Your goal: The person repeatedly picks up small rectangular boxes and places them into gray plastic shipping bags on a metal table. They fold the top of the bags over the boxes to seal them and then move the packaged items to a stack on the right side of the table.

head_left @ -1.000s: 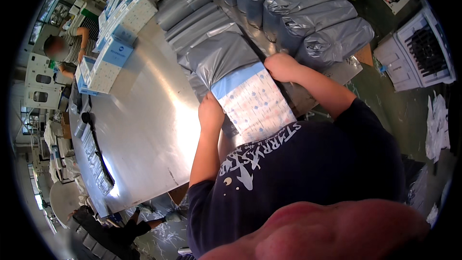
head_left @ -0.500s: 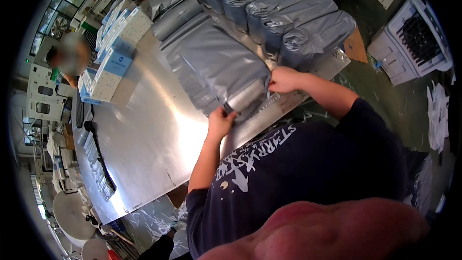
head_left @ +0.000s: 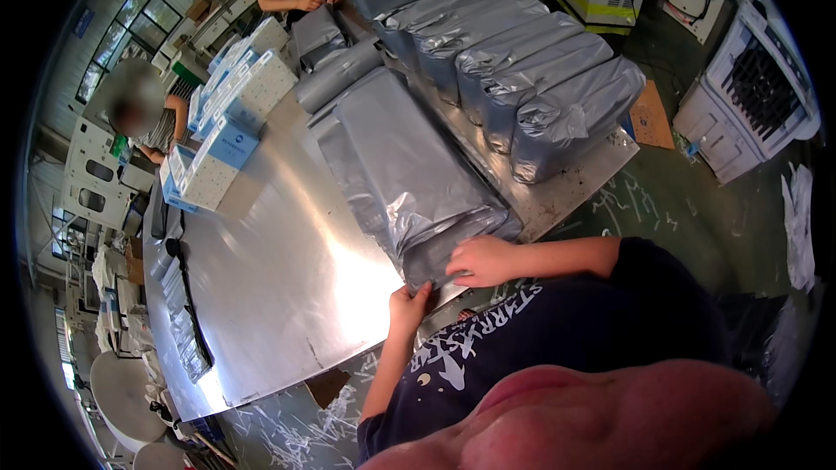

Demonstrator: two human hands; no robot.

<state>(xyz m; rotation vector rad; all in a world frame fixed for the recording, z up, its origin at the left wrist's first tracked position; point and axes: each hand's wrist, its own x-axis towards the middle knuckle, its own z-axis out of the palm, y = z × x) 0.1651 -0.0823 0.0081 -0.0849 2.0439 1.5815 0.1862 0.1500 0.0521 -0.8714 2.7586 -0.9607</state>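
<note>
Seen from the head view, a worker's left hand [head_left: 409, 306] pinches the near end of a bulging grey plastic bag [head_left: 418, 157], which lies at the edge of a metal bench [head_left: 287, 296]. The right hand [head_left: 482, 261] rests over that end, fingers curled, its grip impossible to tell. The step appears to be closing the bag; the next move likely calls for drawing that end taut and folding it flat.

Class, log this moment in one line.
left hand: gripping gray bag at near end; right hand: touching same end; bag: lying at metal table edge; beside: row of gray parcels
</note>
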